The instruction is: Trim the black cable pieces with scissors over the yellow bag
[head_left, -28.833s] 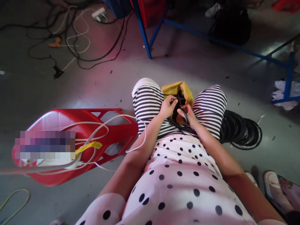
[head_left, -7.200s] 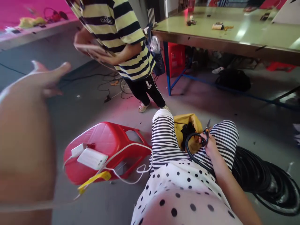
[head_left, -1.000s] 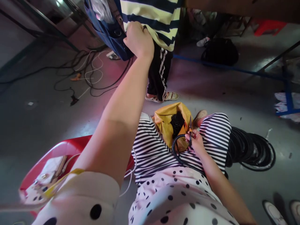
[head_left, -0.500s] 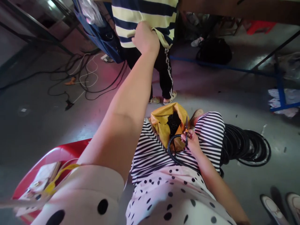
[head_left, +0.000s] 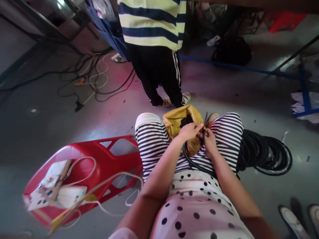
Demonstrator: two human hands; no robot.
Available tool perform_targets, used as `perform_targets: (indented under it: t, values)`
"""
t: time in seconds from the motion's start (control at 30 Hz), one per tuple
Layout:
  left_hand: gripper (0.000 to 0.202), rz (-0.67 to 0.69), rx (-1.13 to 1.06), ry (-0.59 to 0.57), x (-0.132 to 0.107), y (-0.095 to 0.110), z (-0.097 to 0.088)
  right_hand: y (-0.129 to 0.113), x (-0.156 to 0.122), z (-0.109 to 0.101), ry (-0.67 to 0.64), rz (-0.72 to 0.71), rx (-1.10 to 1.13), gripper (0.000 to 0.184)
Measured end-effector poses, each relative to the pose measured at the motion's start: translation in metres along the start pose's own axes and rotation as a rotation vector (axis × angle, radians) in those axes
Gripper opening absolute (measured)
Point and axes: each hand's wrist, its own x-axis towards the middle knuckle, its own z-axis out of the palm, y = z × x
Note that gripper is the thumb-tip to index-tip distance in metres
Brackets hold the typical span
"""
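Both my hands meet over my lap, between my striped knees. My right hand (head_left: pixel 210 141) is closed round a pair of scissors (head_left: pixel 204 123) whose blades point up, and round a loop of black cable (head_left: pixel 193 161) that curves down across my thigh. My left hand (head_left: pixel 190 130) lies against the right one, fingers curled at the cable and the scissors; what it grips is hidden. Just beyond my hands stands an open yellow bag (head_left: pixel 177 122) with black pieces inside.
A big coil of black cable (head_left: pixel 266 155) lies on the floor at my right. A tipped red plastic stool (head_left: pixel 99 159) with white devices and cords sits at my left. A person in a striped shirt (head_left: pixel 152 23) stands close ahead. Loose cords cross the floor (head_left: pixel 94 76).
My left arm has come down from the standing person's shirt and bag to my lap, where its hand now joins the right hand. The right hand has stayed on the scissors and cable.
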Motion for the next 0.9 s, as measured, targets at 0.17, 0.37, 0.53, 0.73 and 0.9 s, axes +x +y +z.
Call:
perform_targets:
  t: [0.17,0.37,0.53,0.73,0.9]
  values:
    - [0.047,0.016,0.409,0.101,-0.031,0.035,0.01,0.003,0.011,-0.004,0.027,-0.101,0.0,0.046]
    - [0.03,-0.05,0.115,0.129,-0.048,-0.002,0.007,-0.007,0.009,0.006,-0.075,-0.047,0.009,0.053]
    - [0.01,-0.17,-0.318,0.119,-0.047,-0.03,-0.001,-0.014,0.01,0.015,-0.037,-0.033,-0.006,0.053]
    - [0.011,-0.195,-0.626,0.146,-0.043,-0.037,-0.003,-0.012,0.018,0.023,-0.036,-0.047,-0.025,0.049]
    - [0.006,0.046,-0.31,0.36,-0.033,-0.039,-0.022,-0.025,0.033,0.041,-0.088,-0.07,-0.029,0.052]
